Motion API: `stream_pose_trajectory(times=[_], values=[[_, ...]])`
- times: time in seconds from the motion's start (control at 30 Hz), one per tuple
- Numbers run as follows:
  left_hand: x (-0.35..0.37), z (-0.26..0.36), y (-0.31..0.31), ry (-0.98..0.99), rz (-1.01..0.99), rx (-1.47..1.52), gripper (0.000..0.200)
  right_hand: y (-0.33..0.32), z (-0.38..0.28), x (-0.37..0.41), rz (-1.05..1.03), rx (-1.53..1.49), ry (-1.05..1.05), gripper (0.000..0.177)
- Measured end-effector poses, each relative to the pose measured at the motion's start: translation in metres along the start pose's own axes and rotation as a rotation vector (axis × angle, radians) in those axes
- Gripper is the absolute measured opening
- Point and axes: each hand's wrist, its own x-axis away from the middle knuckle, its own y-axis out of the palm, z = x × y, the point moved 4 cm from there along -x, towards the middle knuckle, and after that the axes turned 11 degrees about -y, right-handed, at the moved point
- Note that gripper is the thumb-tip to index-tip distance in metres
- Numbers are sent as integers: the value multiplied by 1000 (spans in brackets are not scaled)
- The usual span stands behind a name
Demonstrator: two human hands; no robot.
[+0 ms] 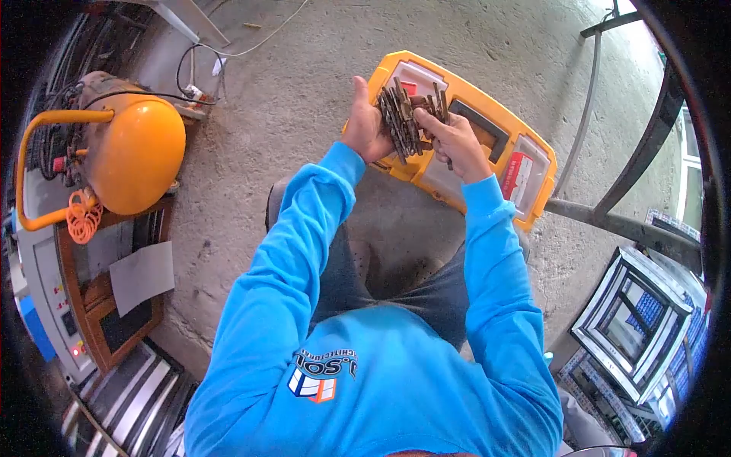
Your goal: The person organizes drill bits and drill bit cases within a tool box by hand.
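Note:
My left hand (368,129) holds a bundle of dark drill bits (399,122) across its palm and fingers, its thumb sticking up and away from them. Several more thin bits (439,103) stand between the thumb and fingers of my right hand (460,145), which is closed on them right beside the bundle. Both hands are over a yellow toolbox (495,97), whose top has clear-covered compartments. A red and white packet (518,177) lies in the right compartment, and a dark grey handle (480,128) sits in the middle. The hands hide part of the left compartment.
An orange air compressor (145,156) with a coiled hose stands to the left, near a brown framed panel (106,305) and a sheet of paper (142,278). Metal bars (640,145) rise at the right. Stacked window frames (632,324) lie at the lower right.

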Motion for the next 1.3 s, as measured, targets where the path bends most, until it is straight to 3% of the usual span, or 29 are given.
stream_pose_trajectory(times=[0.23, 0.53, 0.87, 0.97, 1.23, 1.3], values=[[-1, -1, 1, 38, 5, -17, 103, 13, 8, -5, 21, -45, -231, 31], [2, 1, 4, 42, -3, -96, 101, 1, 4, -1, 2, 85, -66, 24], [1, 1, 1, 55, 12, -55, 95, 2, 6, -2, -19, 74, -88, 22], [1, 1, 2, 63, 27, -52, 96, 7, 0, 1, -15, 29, -165, 34], [-3, 2, -4, 46, 5, -21, 94, 5, 6, -3, 4, 237, -87, 31], [-2, 1, -2, 33, 3, -4, 94, 8, 3, -2, -3, 228, -148, 33]])
